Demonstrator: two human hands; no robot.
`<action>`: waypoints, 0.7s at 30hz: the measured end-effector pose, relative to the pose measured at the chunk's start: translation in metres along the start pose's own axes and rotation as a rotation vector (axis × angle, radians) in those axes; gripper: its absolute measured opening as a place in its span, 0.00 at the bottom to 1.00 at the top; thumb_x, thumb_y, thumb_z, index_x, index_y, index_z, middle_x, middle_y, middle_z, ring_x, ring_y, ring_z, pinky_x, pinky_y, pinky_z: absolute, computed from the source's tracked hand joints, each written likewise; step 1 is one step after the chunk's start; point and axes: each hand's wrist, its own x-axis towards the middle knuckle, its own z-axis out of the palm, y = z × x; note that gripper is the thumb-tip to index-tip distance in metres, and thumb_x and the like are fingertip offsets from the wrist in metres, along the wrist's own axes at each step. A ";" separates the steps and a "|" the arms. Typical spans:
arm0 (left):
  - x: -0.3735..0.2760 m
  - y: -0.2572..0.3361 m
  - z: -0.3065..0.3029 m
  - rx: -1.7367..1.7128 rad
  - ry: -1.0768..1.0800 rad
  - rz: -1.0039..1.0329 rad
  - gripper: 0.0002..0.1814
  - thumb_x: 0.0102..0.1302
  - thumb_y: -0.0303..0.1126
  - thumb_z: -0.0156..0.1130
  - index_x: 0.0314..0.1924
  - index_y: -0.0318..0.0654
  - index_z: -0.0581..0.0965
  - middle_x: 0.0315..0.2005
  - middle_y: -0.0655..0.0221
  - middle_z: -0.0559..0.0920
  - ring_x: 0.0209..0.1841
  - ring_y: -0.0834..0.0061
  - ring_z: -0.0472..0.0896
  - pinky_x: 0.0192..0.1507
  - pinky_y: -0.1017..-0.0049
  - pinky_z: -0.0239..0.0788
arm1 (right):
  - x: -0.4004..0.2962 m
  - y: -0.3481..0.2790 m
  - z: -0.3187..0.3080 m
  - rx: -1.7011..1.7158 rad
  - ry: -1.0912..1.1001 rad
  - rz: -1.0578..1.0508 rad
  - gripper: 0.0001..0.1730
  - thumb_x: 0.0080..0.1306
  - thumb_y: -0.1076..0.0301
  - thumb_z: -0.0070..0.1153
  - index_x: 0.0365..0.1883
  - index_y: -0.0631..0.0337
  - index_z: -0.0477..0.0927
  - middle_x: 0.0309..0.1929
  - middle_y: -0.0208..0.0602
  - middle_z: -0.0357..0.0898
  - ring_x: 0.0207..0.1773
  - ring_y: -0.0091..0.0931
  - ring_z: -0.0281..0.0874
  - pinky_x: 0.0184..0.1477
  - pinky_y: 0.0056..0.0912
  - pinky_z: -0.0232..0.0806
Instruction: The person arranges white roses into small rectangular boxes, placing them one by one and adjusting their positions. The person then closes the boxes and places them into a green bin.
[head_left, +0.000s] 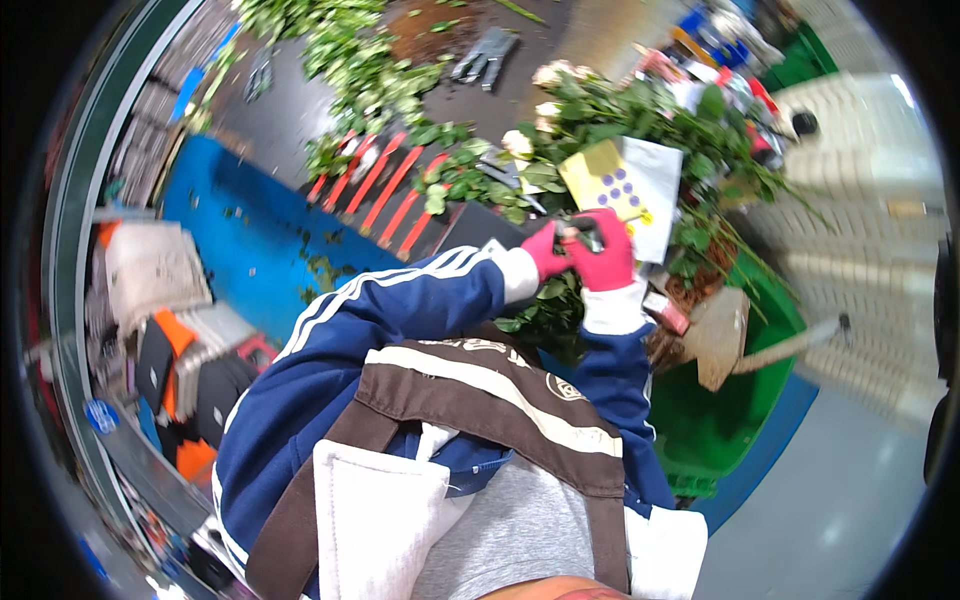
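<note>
My left hand (546, 251), in a pink glove, meets my right hand (602, 251), in a matching glove, in front of my chest. Their fingertips come together around something small that is blurred and partly hidden, so I cannot name it. Just beyond them is a yellow and white paper sheet (654, 196) with purple dots. Pale roses (517, 142) with leafy stems lie past the sheet and to its left. More green leaves (551, 309) show under my hands.
Cut foliage (360, 75) and grey gloves (487, 58) lie on the dark table. Red strips (384, 187) cross its near part. A green bin (712, 420) stands at right, with a wooden block (724, 330) over its rim. Pale plastic crates (862, 187) stand beyond.
</note>
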 end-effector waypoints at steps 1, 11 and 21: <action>-0.030 -0.013 -0.013 0.073 -0.048 0.058 0.32 0.56 0.41 0.70 0.58 0.38 0.72 0.49 0.57 0.81 0.54 0.64 0.77 0.56 0.66 0.68 | 0.002 0.002 0.034 0.127 -0.192 0.086 0.14 0.47 0.69 0.68 0.33 0.60 0.81 0.32 0.38 0.79 0.38 0.38 0.78 0.42 0.37 0.70; -0.261 -0.097 -0.128 -0.154 0.410 -0.257 0.21 0.66 0.34 0.62 0.57 0.36 0.74 0.52 0.64 0.80 0.54 0.72 0.76 0.57 0.71 0.68 | -0.009 0.034 0.150 -0.267 -0.470 -0.731 0.21 0.46 0.60 0.68 0.41 0.47 0.79 0.39 0.35 0.75 0.49 0.39 0.71 0.55 0.47 0.61; -0.419 -0.227 -0.083 -0.560 0.656 -0.111 0.18 0.67 0.44 0.62 0.52 0.48 0.73 0.38 0.70 0.82 0.31 0.75 0.82 0.29 0.74 0.73 | 0.059 0.077 0.217 -0.143 -0.906 -0.575 0.29 0.36 0.55 0.77 0.32 0.60 0.78 0.50 0.50 0.76 0.56 0.47 0.71 0.58 0.48 0.64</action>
